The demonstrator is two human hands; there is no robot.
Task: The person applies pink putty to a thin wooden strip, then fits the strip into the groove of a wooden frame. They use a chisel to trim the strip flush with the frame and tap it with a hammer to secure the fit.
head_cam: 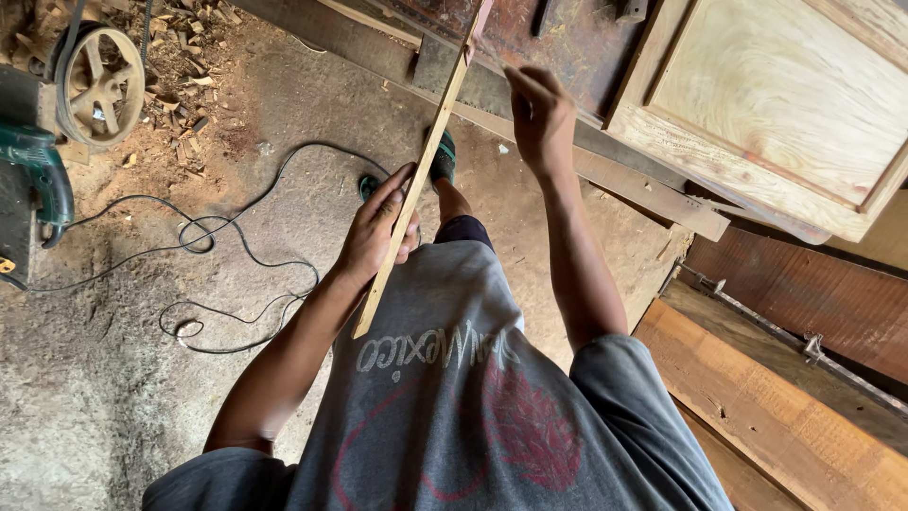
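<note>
A long thin wooden strip [427, 161] runs from near my chest up toward the top of the view. My left hand [378, 227] grips it at its lower part. My right hand [539, 114] is raised further up, just right of the strip, fingers curled and blurred; whether it touches the strip I cannot tell. Below I see my grey printed shirt [454, 397] and a foot in a green sandal [443, 159] on the dirt floor.
A black cable [236, 237] loops over the dusty floor on the left. A green power tool [38, 175] and a spoked wheel [99, 85] stand at far left among wood scraps. A framed wooden panel [776, 104] and planks [757, 397] lie on the right.
</note>
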